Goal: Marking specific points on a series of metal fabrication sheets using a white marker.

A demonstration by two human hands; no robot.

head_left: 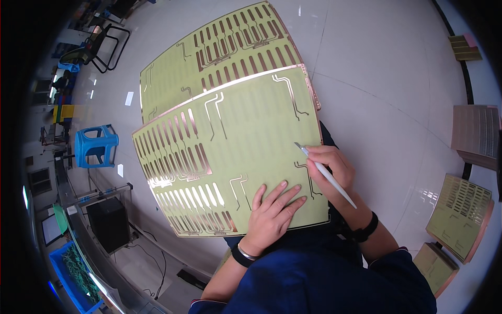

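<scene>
A large yellow-green circuit board panel with copper traces lies across my lap, tilted. My left hand rests on its near part, fingers spread flat on the surface. In my right hand is a craft knife with a white handle, gripped like a pen. Its blade points to the upper left, at or just above the panel's right side; whether it touches I cannot tell. Beyond, a second circuit board panel of the same kind lies partly under the first one's far edge.
On the left stand a blue plastic stool, a black chair, a black box and a blue bin with green pieces. Stacked panels and further boards lean along the right wall. The floor is light tile.
</scene>
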